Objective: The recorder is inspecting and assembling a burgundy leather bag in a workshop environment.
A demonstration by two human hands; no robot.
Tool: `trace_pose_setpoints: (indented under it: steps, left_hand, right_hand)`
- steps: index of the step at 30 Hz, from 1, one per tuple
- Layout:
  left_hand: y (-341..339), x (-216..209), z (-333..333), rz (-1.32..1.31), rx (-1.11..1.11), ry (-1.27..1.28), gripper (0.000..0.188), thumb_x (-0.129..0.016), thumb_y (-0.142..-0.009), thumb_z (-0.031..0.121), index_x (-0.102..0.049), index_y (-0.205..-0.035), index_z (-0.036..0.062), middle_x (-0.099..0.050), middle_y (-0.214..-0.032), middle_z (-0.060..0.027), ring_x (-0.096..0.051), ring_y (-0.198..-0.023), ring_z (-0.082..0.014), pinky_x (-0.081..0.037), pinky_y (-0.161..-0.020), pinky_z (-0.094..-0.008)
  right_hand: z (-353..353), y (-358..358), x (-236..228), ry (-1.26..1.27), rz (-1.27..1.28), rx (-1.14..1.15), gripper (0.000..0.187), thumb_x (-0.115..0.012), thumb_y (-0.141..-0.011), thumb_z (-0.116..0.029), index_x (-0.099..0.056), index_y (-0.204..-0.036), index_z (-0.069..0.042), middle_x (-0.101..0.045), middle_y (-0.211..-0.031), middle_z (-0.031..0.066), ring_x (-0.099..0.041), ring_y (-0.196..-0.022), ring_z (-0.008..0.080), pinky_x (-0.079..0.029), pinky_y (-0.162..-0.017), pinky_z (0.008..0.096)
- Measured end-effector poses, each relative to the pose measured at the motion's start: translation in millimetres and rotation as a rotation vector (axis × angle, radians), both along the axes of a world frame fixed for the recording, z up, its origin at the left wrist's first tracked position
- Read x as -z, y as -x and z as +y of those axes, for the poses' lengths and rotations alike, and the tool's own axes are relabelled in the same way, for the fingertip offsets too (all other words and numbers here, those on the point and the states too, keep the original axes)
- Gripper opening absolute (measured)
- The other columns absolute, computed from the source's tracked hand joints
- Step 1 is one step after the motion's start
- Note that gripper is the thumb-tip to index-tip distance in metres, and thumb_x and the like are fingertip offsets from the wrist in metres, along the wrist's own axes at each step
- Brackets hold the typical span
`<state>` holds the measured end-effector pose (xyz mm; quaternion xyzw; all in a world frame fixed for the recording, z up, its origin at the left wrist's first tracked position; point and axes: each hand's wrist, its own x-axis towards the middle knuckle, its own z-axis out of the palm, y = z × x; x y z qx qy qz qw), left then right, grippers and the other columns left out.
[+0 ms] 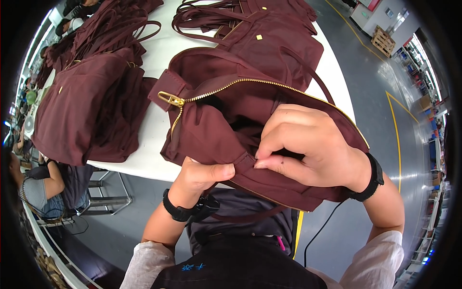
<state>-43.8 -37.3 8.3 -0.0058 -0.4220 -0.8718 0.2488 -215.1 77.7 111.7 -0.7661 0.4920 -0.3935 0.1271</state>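
A maroon fabric bag (211, 127) lies unzipped at the near edge of the white table, its mouth gaping toward me. Along the opening runs a gold zipper (240, 81), with its gold pull (171, 99) at the left end by a stitched tab. My left hand (204, 172) grips the bag's near edge, thumb on top and fingers hidden beneath. Thumb and forefinger of my right hand (308, 147) pinch the fabric at a small stitched patch (244, 161) just inside that edge. Whether a thread or other tiny thing is between those fingertips, I cannot tell.
More maroon bags lie on the white table (156, 166): one pile (91, 106) at left, another bag (274, 43) behind mine. A person (45, 188) sits at far left beside a metal stool (108, 197). A wooden pallet (383, 41) stands far right; a black cable (320, 231) hangs near my right side.
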Motion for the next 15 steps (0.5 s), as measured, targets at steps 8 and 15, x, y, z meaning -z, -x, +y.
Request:
trace_pose_setpoints:
  steps: [8,15]
  left_hand:
    - [6.3,0.1,-5.1,0.129,0.081,-0.065,0.056,-0.071,-0.074,0.008,-0.047,-0.124,-0.0023,-0.06,-0.113,-0.016,-0.06,-0.105,-0.0291,-0.047,-0.092,-0.0385]
    - [6.6,-13.7,1.3,0.045,0.101,-0.137,0.053,-0.069,-0.076,0.006,-0.047,-0.124,-0.0003,-0.06,-0.115,-0.0118,-0.058,-0.107,-0.0245,-0.044,-0.095,-0.0365]
  right_hand:
    - [2.4,-3.0,-7.9,0.103,0.064,0.072,0.018,-0.078,-0.067,-0.002,-0.064,-0.078,-0.004,-0.062,-0.074,0.0061,-0.06,-0.067,0.0212,-0.046,-0.057,0.03]
    - [6.4,-5.4,-12.0,0.194,0.17,0.092,0.02,-0.077,-0.063,0.001,-0.062,-0.075,-0.003,-0.06,-0.073,0.007,-0.058,-0.067,0.0235,-0.045,-0.057,0.0321]
